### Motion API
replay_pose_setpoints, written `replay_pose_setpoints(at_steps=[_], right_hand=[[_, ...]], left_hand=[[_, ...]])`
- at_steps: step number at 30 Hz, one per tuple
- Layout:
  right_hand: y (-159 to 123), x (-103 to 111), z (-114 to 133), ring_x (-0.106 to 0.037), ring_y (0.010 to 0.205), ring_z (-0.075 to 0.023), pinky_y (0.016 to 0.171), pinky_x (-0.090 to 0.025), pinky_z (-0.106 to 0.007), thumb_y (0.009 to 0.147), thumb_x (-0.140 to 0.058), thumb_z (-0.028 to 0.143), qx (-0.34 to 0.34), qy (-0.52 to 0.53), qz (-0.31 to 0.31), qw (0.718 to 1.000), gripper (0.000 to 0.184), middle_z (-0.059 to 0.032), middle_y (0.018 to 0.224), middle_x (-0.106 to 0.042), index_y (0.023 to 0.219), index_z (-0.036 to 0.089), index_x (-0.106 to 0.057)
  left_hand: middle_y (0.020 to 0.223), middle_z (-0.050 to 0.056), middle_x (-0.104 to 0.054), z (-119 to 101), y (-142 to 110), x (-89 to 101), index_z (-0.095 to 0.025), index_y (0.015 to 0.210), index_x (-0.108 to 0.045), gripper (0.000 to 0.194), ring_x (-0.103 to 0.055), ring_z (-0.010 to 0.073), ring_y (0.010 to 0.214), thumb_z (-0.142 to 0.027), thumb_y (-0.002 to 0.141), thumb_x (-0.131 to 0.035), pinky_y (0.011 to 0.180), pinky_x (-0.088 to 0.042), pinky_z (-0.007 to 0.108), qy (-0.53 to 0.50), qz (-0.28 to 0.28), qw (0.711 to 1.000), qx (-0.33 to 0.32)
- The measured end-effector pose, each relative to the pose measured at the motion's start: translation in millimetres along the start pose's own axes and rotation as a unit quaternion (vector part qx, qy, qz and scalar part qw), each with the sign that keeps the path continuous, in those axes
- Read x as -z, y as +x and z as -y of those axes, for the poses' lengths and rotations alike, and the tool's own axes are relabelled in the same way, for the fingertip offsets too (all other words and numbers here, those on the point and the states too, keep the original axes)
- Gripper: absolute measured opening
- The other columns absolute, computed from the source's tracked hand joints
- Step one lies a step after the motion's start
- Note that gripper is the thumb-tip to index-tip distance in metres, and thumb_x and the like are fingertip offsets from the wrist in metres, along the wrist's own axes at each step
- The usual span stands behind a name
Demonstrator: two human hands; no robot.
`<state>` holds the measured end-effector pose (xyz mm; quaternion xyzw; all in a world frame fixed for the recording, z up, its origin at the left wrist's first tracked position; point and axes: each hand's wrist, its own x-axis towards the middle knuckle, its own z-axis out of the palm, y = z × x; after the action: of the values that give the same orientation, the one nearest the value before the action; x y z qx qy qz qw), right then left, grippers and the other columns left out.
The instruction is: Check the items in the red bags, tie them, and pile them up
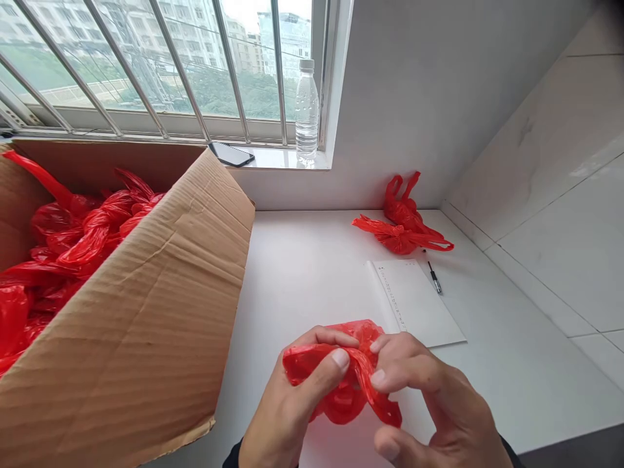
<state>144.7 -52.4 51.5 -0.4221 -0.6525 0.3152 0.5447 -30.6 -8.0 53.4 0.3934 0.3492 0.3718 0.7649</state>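
A crumpled red plastic bag point(344, 396) is in front of me, just over the white tabletop. My left hand point(297, 390) grips it, thumb on top and fingers behind. A twisted red strand of the bag runs down to the right from under that thumb. At the bag's right side is my right hand point(439, 390), its fingertips touching the bag near the strand. Its thumb stands well apart, lower down, with nothing between thumb and fingers. Whatever lies inside the bag cannot be made out.
On the left, a cardboard box point(160, 312) holds many red plastic bags point(97, 227). Tied red bags point(402, 224) lie by the wall, near a notebook point(424, 302) and a pen point(433, 278). A water bottle point(307, 114) and phone point(231, 155) rest on the windowsill.
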Motion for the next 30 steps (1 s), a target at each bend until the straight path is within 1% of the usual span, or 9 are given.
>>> replay_pose_setpoints(at_steps=[3,6,10,14,18,20,22,26,30], right_hand=[[2.8,0.2,-3.8,-0.063,0.099,-0.0240,0.090,-0.054,-0.040,0.094,-0.053,0.059,0.018,-0.023,0.019,0.999,0.036,-0.0053,0.103,-0.064,0.119,0.035,-0.062],[7.3,2.0,-11.3,-0.051,0.130,-0.0289,0.113,-0.041,-0.045,0.095,-0.052,0.058,-0.017,-0.080,0.072,0.994,0.048,-0.0062,0.138,-0.056,0.137,0.035,-0.052],[11.8,1.4,-20.4,-0.060,0.123,-0.0218,0.126,-0.018,-0.047,0.097,-0.058,0.039,-0.053,-0.092,0.153,0.982,0.046,-0.0006,0.135,-0.062,0.141,0.036,-0.045],[12.6,1.6,-23.4,-0.057,0.128,-0.0197,0.125,-0.022,-0.042,0.098,-0.057,0.035,-0.082,-0.080,0.144,0.983,0.034,0.0032,0.134,-0.064,0.131,0.037,-0.053],[12.5,2.6,-23.5,-0.053,0.133,-0.0178,0.122,-0.027,-0.038,0.096,-0.058,0.029,-0.082,-0.086,0.133,0.984,0.031,0.0080,0.128,-0.067,0.125,0.041,-0.056],[12.9,3.2,-23.6,-0.054,0.132,-0.0167,0.121,-0.029,-0.037,0.097,-0.056,0.025,-0.086,-0.091,0.129,0.984,0.031,0.0090,0.126,-0.068,0.123,0.041,-0.057],[13.2,4.1,-23.6,-0.054,0.131,-0.0165,0.120,-0.030,-0.036,0.096,-0.055,0.022,-0.087,-0.094,0.122,0.984,0.030,0.0088,0.124,-0.069,0.120,0.040,-0.059],[13.0,4.0,-23.8,-0.054,0.130,-0.0186,0.116,-0.035,-0.036,0.095,-0.055,0.021,-0.099,-0.086,0.121,0.984,0.025,0.0058,0.119,-0.070,0.114,0.037,-0.063],[13.2,1.1,-24.7,-0.058,0.122,-0.0194,0.105,-0.047,-0.033,0.098,-0.054,0.034,-0.151,-0.030,0.129,0.980,0.023,0.0013,0.122,-0.068,0.119,0.035,-0.064]], left_hand=[[0.089,0.004,-0.065,0.7,-1.8,5.3,-0.019,0.089,-0.061,0.027,-0.059,0.0173,0.079,-0.042,0.084,-0.074,0.070,-0.045,0.026,0.042,0.025,0.999,-0.023],[0.087,0.002,-0.060,-0.5,-4.2,8.1,-0.020,0.087,-0.058,0.024,-0.057,0.0146,0.077,-0.038,0.086,-0.073,0.068,-0.044,0.024,0.055,0.038,0.997,-0.028],[0.103,0.004,-0.064,-2.4,-6.9,10.4,-0.023,0.095,-0.069,0.014,-0.060,0.0174,0.093,-0.037,0.092,-0.065,0.079,-0.048,0.025,0.087,0.036,0.993,-0.067],[0.114,0.007,-0.065,-1.1,-7.5,12.8,-0.025,0.105,-0.072,0.023,-0.060,0.0236,0.110,-0.042,0.096,-0.058,0.096,-0.047,0.033,0.099,0.041,0.991,-0.082],[0.107,0.009,-0.065,2.0,-5.4,12.2,-0.020,0.083,-0.073,0.038,-0.060,0.0258,0.112,-0.046,0.099,-0.050,0.096,-0.049,0.036,0.094,0.039,0.990,-0.102],[0.101,0.007,-0.065,3.4,-5.0,11.1,-0.021,0.082,-0.072,0.028,-0.062,0.0231,0.106,-0.039,0.097,-0.058,0.090,-0.052,0.033,0.116,0.031,0.987,-0.104],[0.097,0.005,-0.065,5.6,-5.2,10.4,-0.024,0.095,-0.072,0.012,-0.065,0.0193,0.095,-0.032,0.094,-0.063,0.083,-0.054,0.030,0.157,0.024,0.980,-0.120],[0.098,0.002,-0.067,16.4,-4.2,11.6,-0.029,0.111,-0.066,0.020,-0.067,0.0140,0.088,-0.018,0.095,-0.058,0.075,-0.055,0.024,0.288,-0.024,0.927,-0.240],[0.108,0.005,-0.065,31.6,0.3,13.6,-0.021,0.123,-0.062,0.037,-0.064,0.0114,0.100,0.000,0.093,-0.051,0.081,-0.053,0.020,0.437,-0.094,0.800,-0.400]])
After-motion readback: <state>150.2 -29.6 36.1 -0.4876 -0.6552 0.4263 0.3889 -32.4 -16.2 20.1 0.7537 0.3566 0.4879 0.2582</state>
